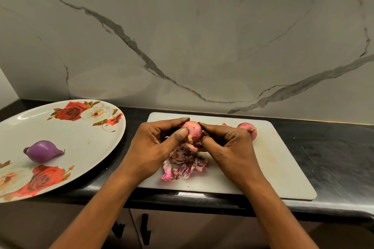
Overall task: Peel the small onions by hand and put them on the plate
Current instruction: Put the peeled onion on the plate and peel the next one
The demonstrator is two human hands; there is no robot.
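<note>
**Pink onion getting its skin pulled off**

Seen from the head camera, both hands are closed around one small onion (193,130), held just above the white cutting board (273,168). The left hand (155,143) grips it with curled fingers, and its thumb presses on the side. The right hand (230,143) pinches it low down, where a loose bit of skin hangs.

A pile of pink peels (184,166) lies on the board right under the hands. One peeled onion (43,150), smooth and purple, already sits on the flowered plate (91,147) on the left of the black desk (334,157). Another onion (248,129) waits on the board with its skin on.

To do this step well, I think one hand should hold the onion firm while the other pulls the loose flap off gently. Turn the onion a little each time and let the scraps drop on the pile.
</note>
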